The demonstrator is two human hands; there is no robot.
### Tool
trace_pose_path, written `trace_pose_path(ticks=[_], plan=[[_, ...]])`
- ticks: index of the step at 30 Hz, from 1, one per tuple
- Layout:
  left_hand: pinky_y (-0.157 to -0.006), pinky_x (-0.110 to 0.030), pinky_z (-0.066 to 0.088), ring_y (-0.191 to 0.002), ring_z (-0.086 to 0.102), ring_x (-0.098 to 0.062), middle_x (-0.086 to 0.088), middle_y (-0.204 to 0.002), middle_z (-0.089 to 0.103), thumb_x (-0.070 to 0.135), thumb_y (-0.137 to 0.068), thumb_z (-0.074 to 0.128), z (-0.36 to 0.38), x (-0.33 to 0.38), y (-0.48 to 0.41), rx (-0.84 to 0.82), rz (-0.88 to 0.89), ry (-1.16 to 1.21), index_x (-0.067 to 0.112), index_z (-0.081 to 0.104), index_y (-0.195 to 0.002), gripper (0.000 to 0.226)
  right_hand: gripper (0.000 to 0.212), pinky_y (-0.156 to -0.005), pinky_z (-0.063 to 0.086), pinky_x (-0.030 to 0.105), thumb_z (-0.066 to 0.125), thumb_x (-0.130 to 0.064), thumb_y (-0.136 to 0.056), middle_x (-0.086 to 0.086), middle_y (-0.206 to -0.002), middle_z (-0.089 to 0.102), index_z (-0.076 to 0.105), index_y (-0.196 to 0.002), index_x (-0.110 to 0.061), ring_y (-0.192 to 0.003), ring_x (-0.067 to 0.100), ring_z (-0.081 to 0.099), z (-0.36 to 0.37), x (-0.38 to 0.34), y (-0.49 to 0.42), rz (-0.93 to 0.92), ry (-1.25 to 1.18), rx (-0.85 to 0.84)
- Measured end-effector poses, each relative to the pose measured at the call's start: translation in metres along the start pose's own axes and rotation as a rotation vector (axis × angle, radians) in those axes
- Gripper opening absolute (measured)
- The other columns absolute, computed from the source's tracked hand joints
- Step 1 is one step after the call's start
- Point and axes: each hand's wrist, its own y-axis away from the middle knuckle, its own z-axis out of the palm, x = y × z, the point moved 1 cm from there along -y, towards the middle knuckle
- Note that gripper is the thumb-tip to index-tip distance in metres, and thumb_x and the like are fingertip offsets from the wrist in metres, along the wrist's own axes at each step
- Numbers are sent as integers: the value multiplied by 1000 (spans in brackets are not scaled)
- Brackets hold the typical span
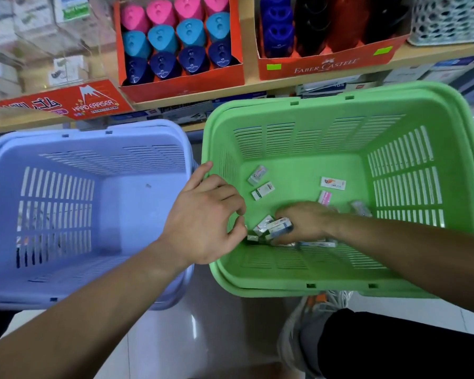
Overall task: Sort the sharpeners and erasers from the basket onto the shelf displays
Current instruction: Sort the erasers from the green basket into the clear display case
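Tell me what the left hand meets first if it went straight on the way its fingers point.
Likely the wrapped erasers gripped by the right hand, low in the green basket; the left hand seems higher, so depth is uncertain.

A lavender plastic basket [52, 214] with slotted walls stands at the left on pale glossy floor tiles [216, 324]. At the bottom right, a grey sneaker [304, 332] with an orange patch shows beside a black trouser leg [394, 346]. A white lattice bin [449, 20] sits in the top right corner. Clear plastic containers [39, 31], blurred, fill the top left. Flat boxed stock [326, 87], its print unreadable, lies in a row farther back
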Motion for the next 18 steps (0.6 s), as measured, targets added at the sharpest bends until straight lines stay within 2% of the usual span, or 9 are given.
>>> trace_pose_path(ticks=[3,7,9,10,11,13,15,16,18], plan=[[-124,-41,17,-91,60,-20,11,-82,68,36,-81,56,1,0,0,9,-2,9,24,73,-80,21,72,-68,58,31,41,-80,-86,-7,-86,62,53,-128,-23,-77,11,62,3,-3,-8,7,44,102],[-124,-40,16,-90,60,-19,10,-82,69,35,-80,55,0,-1,-3,12,-8,16,24,74,-80,22,76,-83,50,29,52,-70,-89,-6,-96,64,44,-144,-18,-89,13,62,-6,0,-14,-24,-32,-5],[-124,-40,16,-90,60,-19,10,-82,69,35,-80,55,0,-1,-3,15,-8,18,24,74,-80,22,89,-96,47,33,64,-70,-82,-1,-125,64,38,-150,-19,-110,18,61,-5,1,-12,-2,-158,-73],[-124,-40,16,-90,60,-19,10,-82,69,35,-80,55,0,-1,-3,16,-8,18,24,74,-80,22,96,-104,45,36,69,-69,-78,2,-141,56,34,-153,-20,-122,22,57,-4,0,-10,18,-197,-100],[-124,-39,16,-90,60,-19,11,-82,69,35,-80,55,1,-1,-2,17,-8,19,24,74,-80,21,100,-107,43,38,72,-68,-76,3,-147,51,32,-154,-19,-128,24,54,-2,-1,-10,37,-205,-114],[-124,-39,15,-91,60,-19,11,-82,69,35,-81,56,1,-1,-2,15,-9,19,24,74,-80,21,85,-91,49,34,75,-66,-74,2,-129,63,50,-140,-17,-114,23,61,-1,-1,-12,63,-196,-98],[-124,-39,15,-91,60,-19,11,-82,69,35,-81,56,1,-1,-2,11,-9,19,24,74,-81,21,54,-68,48,29,74,-63,-77,-1,-95,70,63,-107,-18,-86,18,67,-1,-2,-14,61,-244,-79],[-124,-39,15,-91,60,-19,11,-82,69,35,-81,56,1,-1,-3,10,-10,20,24,74,-80,21,46,-65,50,30,73,-59,-81,0,-88,71,64,-100,-18,-79,17,68,-1,-1,-15,57,-292,-79],[-124,-40,15,-91,60,-19,11,-82,69,35,-80,56,1,-1,-2,11,-8,18,24,74,-80,21,43,-71,55,32,71,-55,-85,0,-94,69,61,-105,-19,-81,14,66,-3,-1,-13,57,-318,-108]])
